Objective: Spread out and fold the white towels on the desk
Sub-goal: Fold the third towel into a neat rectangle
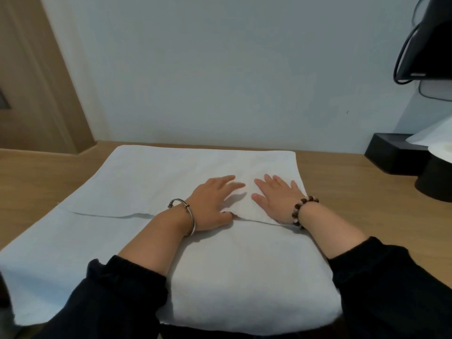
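Observation:
A large white towel [156, 177] lies spread across the wooden desk [31, 177], its far half folded toward me so that a folded edge runs across the middle. My left hand [212, 199] lies flat on that upper layer near the edge, fingers straight. Just to its right, my right hand [276, 196] presses flat on the same layer, fingers spread. Both hands sit at the right part of the towel, a small gap between them. The towel's near part [244, 277] bulges thick between my forearms.
A black box [393, 155] with white tissue [435, 133] stands on the desk at the right, a round black object [435, 182] beside it. Black gear with cables [420, 45] hangs at the upper right. A pale wall rises behind the desk, and a wooden door stands at left.

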{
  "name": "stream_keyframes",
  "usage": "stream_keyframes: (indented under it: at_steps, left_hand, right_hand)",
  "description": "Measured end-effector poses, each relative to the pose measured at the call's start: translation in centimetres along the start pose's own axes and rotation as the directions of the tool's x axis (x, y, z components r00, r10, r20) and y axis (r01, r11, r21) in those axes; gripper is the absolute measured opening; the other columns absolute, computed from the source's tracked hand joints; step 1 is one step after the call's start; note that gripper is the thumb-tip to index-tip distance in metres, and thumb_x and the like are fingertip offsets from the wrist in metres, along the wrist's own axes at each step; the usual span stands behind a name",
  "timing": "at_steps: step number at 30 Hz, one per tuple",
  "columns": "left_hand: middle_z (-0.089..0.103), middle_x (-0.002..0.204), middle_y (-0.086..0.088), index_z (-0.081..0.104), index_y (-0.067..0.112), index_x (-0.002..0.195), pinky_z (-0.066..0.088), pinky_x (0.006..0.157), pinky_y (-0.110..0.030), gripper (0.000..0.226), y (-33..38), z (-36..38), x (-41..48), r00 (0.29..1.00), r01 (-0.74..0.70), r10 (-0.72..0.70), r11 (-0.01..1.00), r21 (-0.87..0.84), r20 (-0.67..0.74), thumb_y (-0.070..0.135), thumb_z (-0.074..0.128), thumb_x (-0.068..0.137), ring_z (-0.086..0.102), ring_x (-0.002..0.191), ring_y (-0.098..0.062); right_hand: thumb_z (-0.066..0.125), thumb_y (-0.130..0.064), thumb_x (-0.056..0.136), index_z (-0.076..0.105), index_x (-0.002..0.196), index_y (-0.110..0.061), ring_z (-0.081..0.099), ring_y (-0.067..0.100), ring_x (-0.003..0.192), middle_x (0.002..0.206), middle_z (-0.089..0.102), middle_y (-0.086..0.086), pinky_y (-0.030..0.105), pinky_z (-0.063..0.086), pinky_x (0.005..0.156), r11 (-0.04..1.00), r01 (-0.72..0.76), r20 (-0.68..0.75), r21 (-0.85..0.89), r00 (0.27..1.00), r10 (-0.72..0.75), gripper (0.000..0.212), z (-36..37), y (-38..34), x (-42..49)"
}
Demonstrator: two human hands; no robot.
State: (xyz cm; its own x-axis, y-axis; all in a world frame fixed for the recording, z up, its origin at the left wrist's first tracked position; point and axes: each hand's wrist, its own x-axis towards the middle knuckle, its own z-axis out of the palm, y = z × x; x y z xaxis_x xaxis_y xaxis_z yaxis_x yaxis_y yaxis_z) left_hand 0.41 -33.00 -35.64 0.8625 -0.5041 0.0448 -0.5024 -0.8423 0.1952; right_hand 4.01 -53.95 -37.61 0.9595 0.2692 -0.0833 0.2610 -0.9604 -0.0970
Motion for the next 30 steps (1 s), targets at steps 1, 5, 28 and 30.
stream_keyframes:
  at_steps: [1,5,28,30]
  left_hand:
    - [0.009,0.158,0.007,0.019,0.036,0.148,0.015,0.115,-0.039,0.068,-0.3,0.2,-0.1,0.998,-0.008,0.002,0.995,0.096,0.064,0.042,0.037,0.082,0.011,0.143,-0.014]
    - [-0.007,0.157,0.016,0.001,0.044,0.147,0.005,0.116,-0.048,0.052,-3.0,0.3,-1.4,0.989,-0.073,0.041,0.971,0.229,0.144,0.036,0.025,0.101,-0.005,0.145,-0.01]
    - [-0.005,0.158,0.012,0.0,0.051,0.144,0.001,0.111,-0.061,0.088,-11.1,-0.4,-5.1,0.934,0.351,-0.358,0.921,0.167,0.015,0.086,-0.002,0.064,-0.007,0.146,-0.018]
    - [-0.004,0.158,0.012,0.001,0.051,0.144,0.001,0.11,-0.062,0.086,-10.8,-0.1,-3.4,0.921,0.384,-0.39,0.909,0.161,0.008,0.086,-0.002,0.066,-0.006,0.146,-0.019]
  right_hand:
    - [0.012,-0.056,0.097,0.002,0.151,-0.03,-0.007,0.018,0.146,0.16,-0.008,-0.002,0.049,-0.002,0.115,1.0,-0.011,0.02,-0.025,1.0,0.012,0.062,0.4,0.0,0.3]
    - [0.009,-0.057,0.096,0.001,0.151,-0.032,-0.007,0.016,0.146,0.159,-0.009,-0.005,0.051,-0.002,0.115,0.998,-0.033,0.006,-0.05,0.999,0.033,0.061,0.5,0.3,0.4]
    - [0.006,-0.08,0.074,-0.004,0.149,-0.038,-0.01,0.014,0.146,0.158,-0.012,-0.011,0.057,0.002,0.113,0.978,0.183,0.108,-0.1,0.979,-0.173,0.087,-0.5,-3.3,1.6]
    - [0.002,-0.084,0.067,-0.003,0.149,-0.039,-0.009,0.011,0.145,0.158,-0.011,-0.012,0.054,0.001,0.114,0.973,0.208,0.109,-0.104,0.974,-0.197,0.094,-1.0,-2.1,3.5]
